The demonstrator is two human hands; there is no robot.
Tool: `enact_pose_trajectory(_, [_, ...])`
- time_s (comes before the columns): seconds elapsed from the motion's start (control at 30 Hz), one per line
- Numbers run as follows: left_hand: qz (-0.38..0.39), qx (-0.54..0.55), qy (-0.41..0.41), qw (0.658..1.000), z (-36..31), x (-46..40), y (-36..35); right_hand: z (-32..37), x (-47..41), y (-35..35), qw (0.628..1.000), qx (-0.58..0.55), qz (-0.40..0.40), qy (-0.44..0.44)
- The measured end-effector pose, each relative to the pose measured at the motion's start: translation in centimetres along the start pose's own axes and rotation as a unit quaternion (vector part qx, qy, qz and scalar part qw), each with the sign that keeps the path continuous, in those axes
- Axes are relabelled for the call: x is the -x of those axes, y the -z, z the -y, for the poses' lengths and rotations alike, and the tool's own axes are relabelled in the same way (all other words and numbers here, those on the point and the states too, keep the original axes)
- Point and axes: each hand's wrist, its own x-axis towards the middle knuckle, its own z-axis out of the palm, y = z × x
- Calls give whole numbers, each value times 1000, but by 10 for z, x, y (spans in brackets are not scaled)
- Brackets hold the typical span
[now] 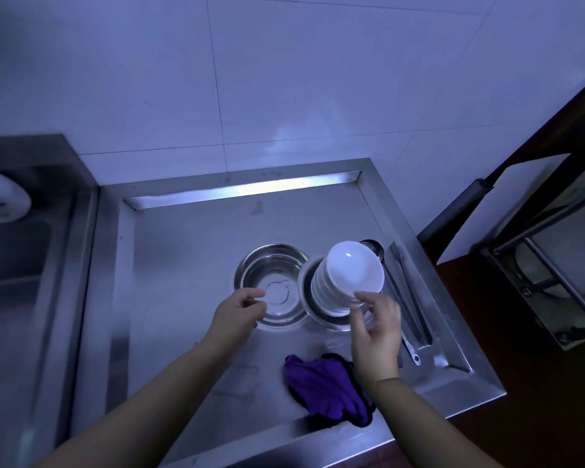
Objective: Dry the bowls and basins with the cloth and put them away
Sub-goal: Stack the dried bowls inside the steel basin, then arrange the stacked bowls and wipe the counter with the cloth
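Observation:
A stack of white bowls stands inside a steel basin on the steel counter. Its top bowl is tilted toward me. My right hand is at the stack's near rim, fingers spread and touching the top bowl's edge. To the left stands an empty steel basin. My left hand hovers over its near rim with loosely curled fingers, holding nothing. A crumpled purple cloth lies near the counter's front edge, below my right wrist.
Steel tongs and a ladle lie right of the bowls by the counter's raised rim. A sink with a white object sits at left. A dark cabinet with a glass door stands at right.

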Motion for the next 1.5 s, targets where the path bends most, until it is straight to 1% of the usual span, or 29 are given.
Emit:
enact_pose_trajectory(0.07, [12,-14,8,1000,3,0,-1,-9,-1,2,996,-16,-51,-75])
enact_pose_trajectory(0.13, [23,-26,13,999,5,-5,-8,-18,-6,4,989,-31,-72,-128])
enact_pose_trajectory(0.2, [33,-49,11,998,3,-14,-19,-25,-13,6,986,-26,-68,-152])
enact_pose_trajectory(0.33, [47,-86,-5,995,-6,-30,-46,-42,-29,5,982,-37,-33,-183])
enact_pose_trajectory(0.4, [51,-110,-14,993,-7,-40,-58,-48,-35,4,982,-41,-29,-183])
enact_pose_trajectory(0.47, [48,-137,-22,989,-3,-51,-67,-51,-38,3,988,-26,-37,-145])
enact_pose_trajectory(0.57, [38,-154,-39,987,5,-59,-74,-55,-30,7,998,12,-25,-58])
enact_pose_trajectory(0.63, [37,-159,-46,985,12,-60,-74,-60,-18,12,998,52,1,17])
enact_pose_trajectory(0.7, [34,-165,-36,985,20,-60,-72,-63,-6,15,989,89,47,107])
enact_pose_trajectory(0.77, [24,-177,-23,984,25,-59,-69,-66,7,15,968,105,110,200])
enact_pose_trajectory(0.8, [20,-187,-20,982,28,-59,-67,-67,13,14,955,115,150,227])
enact_pose_trajectory(0.9, [22,-205,-13,978,37,-53,-60,-71,30,8,908,186,271,260])
enact_pose_trajectory(0.97, [29,-205,-2,978,42,-48,-54,-72,40,4,875,239,330,263])
enact_pose_trajectory(1.03, [38,-206,3,978,47,-41,-48,-70,49,0,857,273,368,236])
enact_pose_trajectory(1.1, [50,-207,13,977,52,-34,-41,-67,57,-3,850,307,394,167])
enact_pose_trajectory(1.13, [56,-214,19,975,55,-30,-37,-66,61,-5,849,329,394,128])
enact_pose_trajectory(1.2, [68,-256,24,964,62,-23,-28,-66,72,-10,850,374,366,63])
enact_pose_trajectory(1.27, [85,-299,31,950,68,-13,-21,-64,78,-14,840,412,352,-1])
enact_pose_trajectory(1.3, [99,-311,38,944,71,-8,-19,-62,79,-16,835,419,355,-33])
enact_pose_trajectory(1.33, [113,-318,45,940,73,-3,-17,-60,80,-18,837,410,357,-60])
enact_pose_trajectory(1.37, [125,-324,51,936,75,2,-16,-57,80,-20,849,385,351,-84])
enact_pose_trajectory(1.43, [142,-333,49,931,77,12,-13,-45,84,-21,894,309,307,-110])
enact_pose_trajectory(1.47, [145,-326,47,933,76,16,-10,-37,87,-23,913,274,282,-106])
enact_pose_trajectory(1.5, [146,-290,53,944,75,21,-6,-28,90,-25,928,248,262,-93])
